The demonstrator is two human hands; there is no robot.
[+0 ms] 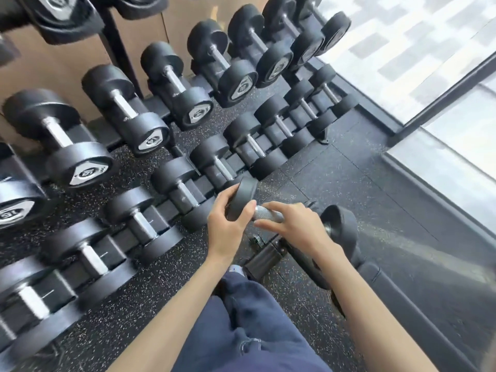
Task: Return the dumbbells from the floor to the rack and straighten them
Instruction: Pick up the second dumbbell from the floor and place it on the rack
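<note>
– Head view, left to right: what is racked at the left?
– Two tiers of black dumbbells are seen on the rack (118, 44). The upper row (126, 108) is fitted with badged end plates. The lower row (142, 224) is set just above the speckled floor (335, 170).
– Task dumbbell located?
– The dumbbell (268, 214) is held at centre frame, just in front of the lower row, with its handle lying across the view. Contact with the floor cannot be told.
– Left hand?
– The left hand (228, 226) is wrapped on the dumbbell's left head. Fingers are curled over the far rim; the thumb is laid on the inner face by the handle.
– Right hand?
– The right hand (295, 224) is closed on the knurled handle, fingers together over the top, thumb underneath. The right head is left uncovered past the wrist.
– Further right?
– Blue trousers (255, 318) are seen below the hands, a window (429, 63) along the right edge
</note>
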